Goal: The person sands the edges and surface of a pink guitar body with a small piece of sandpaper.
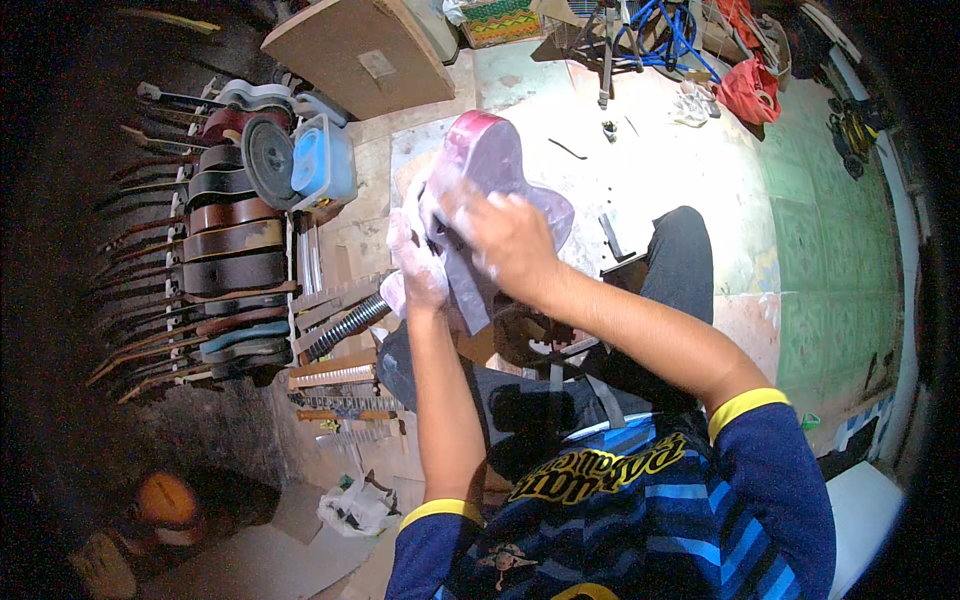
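Note:
A small guitar-shaped body [500, 155], pinkish purple and coated in pale dust, is held tilted over my lap. My left hand [420, 270], whitened with dust, closes on its near left side. Across the body's face lies my right hand [515, 245], its fingers smeared by motion; whether anything is in them is hidden. A greyish-purple flap [468, 295] hangs below my hands, and I cannot make out whether it is cloth or part of the body. Beside my left wrist ends a black ribbed hose [345, 330].
Several guitars and guitar bodies [235, 245] stand in a row at left, near a clear tub [340, 165] with a blue item and a round dark lid [268, 160]. A brown board [355, 60] leans behind. Blue tubing [680, 45] and a red bag [750, 90] lie far right.

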Demonstrator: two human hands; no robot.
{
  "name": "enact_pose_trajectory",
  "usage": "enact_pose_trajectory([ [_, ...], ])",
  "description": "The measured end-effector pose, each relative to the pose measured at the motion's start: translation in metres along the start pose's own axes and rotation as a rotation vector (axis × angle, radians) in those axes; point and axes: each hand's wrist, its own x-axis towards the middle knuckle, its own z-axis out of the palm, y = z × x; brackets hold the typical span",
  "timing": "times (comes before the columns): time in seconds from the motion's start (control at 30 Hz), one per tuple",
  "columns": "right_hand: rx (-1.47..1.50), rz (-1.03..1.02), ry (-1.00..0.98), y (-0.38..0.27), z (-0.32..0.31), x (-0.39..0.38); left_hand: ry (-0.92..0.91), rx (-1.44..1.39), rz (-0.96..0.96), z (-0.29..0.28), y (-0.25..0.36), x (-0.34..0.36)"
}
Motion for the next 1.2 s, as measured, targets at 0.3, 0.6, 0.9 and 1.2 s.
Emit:
enact_pose_trajectory([
  [0.3,-0.005,-0.130,0.037,0.008,0.006,0.000,-0.090,0.080,0.190,-0.010,-0.011,0.016],
  [0.6,-0.117,-0.134,0.069,0.028,0.015,-0.003,-0.060,0.577,0.468,-0.012,-0.010,0.018],
  [0.9,-0.075,-0.010,0.110,0.024,-0.008,0.008,-0.020,0.599,0.457,-0.005,-0.008,0.009],
  [1.2,0.269,0.226,0.238,0.025,-0.035,0.032,0.134,0.766,0.504,0.016,-0.008,-0.008],
])
